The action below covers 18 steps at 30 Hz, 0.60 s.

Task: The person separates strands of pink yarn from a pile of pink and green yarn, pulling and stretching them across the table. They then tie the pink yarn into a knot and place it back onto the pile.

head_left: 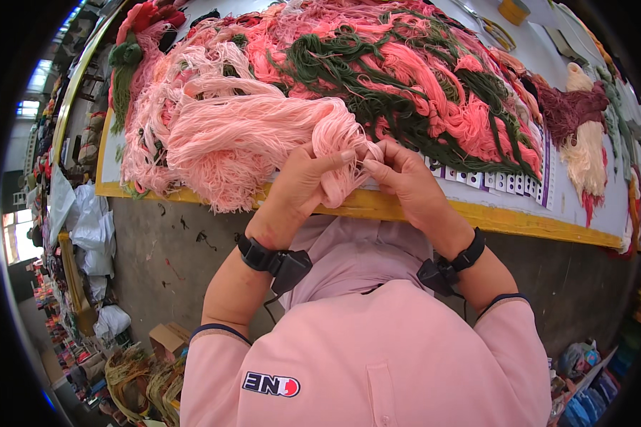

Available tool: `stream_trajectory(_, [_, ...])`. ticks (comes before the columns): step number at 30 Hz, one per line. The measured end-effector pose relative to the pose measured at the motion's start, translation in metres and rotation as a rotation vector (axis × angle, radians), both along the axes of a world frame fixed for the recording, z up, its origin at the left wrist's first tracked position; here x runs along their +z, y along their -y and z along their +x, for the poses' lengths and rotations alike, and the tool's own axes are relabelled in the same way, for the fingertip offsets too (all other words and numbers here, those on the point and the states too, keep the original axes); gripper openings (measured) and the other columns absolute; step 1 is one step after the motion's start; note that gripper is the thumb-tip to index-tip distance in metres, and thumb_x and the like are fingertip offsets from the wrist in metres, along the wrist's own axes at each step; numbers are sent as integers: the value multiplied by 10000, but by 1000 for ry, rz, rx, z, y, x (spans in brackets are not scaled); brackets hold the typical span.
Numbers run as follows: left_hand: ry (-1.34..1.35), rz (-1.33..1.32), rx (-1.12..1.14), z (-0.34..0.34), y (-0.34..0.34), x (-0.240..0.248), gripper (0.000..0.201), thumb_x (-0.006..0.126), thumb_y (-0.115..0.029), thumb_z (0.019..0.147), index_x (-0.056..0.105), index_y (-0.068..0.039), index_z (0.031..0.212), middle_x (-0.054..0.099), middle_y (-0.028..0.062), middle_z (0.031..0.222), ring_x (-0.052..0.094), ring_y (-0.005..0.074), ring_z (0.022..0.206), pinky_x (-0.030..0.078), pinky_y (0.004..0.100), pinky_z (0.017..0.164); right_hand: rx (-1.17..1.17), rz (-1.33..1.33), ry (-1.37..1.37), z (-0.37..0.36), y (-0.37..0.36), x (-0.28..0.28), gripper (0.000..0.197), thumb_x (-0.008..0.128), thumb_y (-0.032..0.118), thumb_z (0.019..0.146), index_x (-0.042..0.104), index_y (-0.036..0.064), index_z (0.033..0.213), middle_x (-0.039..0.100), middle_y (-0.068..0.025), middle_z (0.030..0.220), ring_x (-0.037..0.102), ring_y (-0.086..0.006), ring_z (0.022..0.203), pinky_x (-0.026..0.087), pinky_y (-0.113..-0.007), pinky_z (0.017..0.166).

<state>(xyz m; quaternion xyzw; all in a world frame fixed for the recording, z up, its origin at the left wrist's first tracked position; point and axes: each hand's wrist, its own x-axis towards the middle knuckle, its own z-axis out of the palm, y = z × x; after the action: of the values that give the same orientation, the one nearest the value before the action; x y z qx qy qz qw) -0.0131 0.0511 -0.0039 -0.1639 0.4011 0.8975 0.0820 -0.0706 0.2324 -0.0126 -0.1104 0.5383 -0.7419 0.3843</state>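
Note:
A thick hank of pale pink yarn (pixel 242 124) lies over the table's front edge, its loose cut-looking ends hanging at the left. My left hand (pixel 310 174) is closed round the hank's looped end, with the thumb laid across the strands. Just right of it, my right hand (pixel 402 174) pinches a thin bunch of the same pale pink strands between thumb and fingertips. Behind both hands rises a big tangled heap of coral pink yarn (pixel 434 78), with dark green yarn (pixel 335 60) running through it.
The white table has a yellow front edge (pixel 520 219). Scissors (pixel 498 34) and a yellow tape roll (pixel 513 11) lie at the back right. Maroon and cream yarn bundles (pixel 584 132) hang at the right. A punched card strip (pixel 502 181) lies under the heap. White plastic bags (pixel 92 228) stand left.

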Motion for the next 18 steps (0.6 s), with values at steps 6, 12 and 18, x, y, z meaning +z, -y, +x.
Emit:
stream_trajectory(6, [-19,-28,14,-2,-2,0,291,672,-11,856,587,31,1131,651,114,1065,659,192,945,566,320,835,-26,14,76,3,0,-1,81,588,173,968,573,96,984,503,71,830,424,-6,717,337,-179,576])
stream_trajectory(12, [3,-46,32,-4,0,-4,300,673,-22,863,576,34,1141,644,108,1064,659,188,926,567,318,805,-70,1,76,2,-1,1,74,550,187,989,561,115,976,532,60,814,466,-18,693,344,-176,549])
stream_trajectory(18, [-8,-12,24,-4,1,-4,315,670,-50,879,562,38,1161,639,115,1062,662,201,914,570,325,784,-40,-56,153,-2,-6,-10,90,561,171,981,563,82,974,587,29,839,508,-37,716,406,-199,594])
